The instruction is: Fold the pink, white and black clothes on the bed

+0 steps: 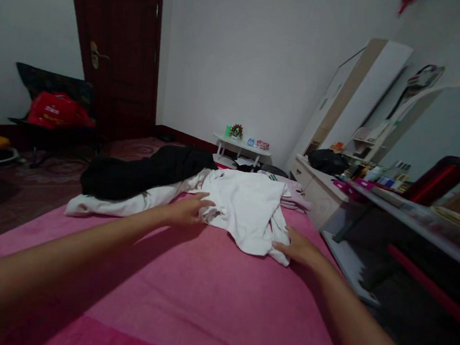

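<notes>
A crumpled white garment (247,206) lies on the pink bed cover (186,293), at the far end. My left hand (188,209) rests on the garment's left edge, fingers bent and pinching the cloth. At the garment's lower right corner, my right hand (298,248) presses on the hem with fingers curled over the fabric. Behind it lie a black garment (144,172), more white cloth (108,204) and a folded pale pink piece (296,198).
A desk (413,217) with a red case, bottles and a black bag runs along the right of the bed. A small white table (243,146) stands by the far wall. At the left are a dark wooden door (120,48) and a chair with a red bag (57,110).
</notes>
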`<state>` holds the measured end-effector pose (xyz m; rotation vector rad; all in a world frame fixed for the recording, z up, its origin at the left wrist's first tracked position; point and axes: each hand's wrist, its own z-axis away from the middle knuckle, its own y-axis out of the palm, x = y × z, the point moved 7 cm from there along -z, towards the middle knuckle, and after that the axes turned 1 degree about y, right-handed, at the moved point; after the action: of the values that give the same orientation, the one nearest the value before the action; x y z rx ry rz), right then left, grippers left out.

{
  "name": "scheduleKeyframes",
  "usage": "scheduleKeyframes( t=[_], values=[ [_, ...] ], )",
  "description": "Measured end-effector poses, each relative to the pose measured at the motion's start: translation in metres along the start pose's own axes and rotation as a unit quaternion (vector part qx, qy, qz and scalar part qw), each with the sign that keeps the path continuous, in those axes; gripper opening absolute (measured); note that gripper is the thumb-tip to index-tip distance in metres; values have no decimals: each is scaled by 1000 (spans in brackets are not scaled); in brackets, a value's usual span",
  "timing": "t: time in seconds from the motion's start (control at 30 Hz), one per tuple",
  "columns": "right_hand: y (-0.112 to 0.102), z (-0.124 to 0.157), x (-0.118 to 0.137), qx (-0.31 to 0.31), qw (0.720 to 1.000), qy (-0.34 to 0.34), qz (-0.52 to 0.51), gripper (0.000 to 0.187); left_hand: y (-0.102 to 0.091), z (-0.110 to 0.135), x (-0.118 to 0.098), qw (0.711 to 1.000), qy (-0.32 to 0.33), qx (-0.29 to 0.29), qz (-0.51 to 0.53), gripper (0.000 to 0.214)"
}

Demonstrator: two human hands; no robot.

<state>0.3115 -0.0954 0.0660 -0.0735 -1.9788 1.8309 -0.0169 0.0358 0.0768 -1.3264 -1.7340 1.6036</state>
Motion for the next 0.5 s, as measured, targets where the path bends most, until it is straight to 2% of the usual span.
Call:
scheduleKeyframes(
  t=[0.1,0.2,0.27,0.33,0.37,0.4,0.47,0.5],
  values=[
    [9,11,15,45,997,-39,-48,49,14,9,-11,999,24,36,2,63],
    [1,17,29,148,986,-48,-58,28,15,6,-20,999,26,32,-5,62],
    [-19,16,34,231,969,-51,-65,18,13,2,-23,999,32,24,-7,55],
    [-53,4,35,242,962,-45,-114,16,11,-3,-24,999,27,22,-10,49],
    [-76,-7,34,184,968,-33,-167,19,10,-5,-23,999,20,21,-13,47],
    [-101,-18,32,87,969,-25,-228,25,10,-7,-22,1000,11,19,-17,47],
    [-140,-28,28,-124,937,-38,-323,38,8,-10,-19,1000,-10,7,-29,49],
    [-148,-26,29,-207,915,-56,-340,44,8,-11,-18,999,-16,0,-35,50]
  ],
)
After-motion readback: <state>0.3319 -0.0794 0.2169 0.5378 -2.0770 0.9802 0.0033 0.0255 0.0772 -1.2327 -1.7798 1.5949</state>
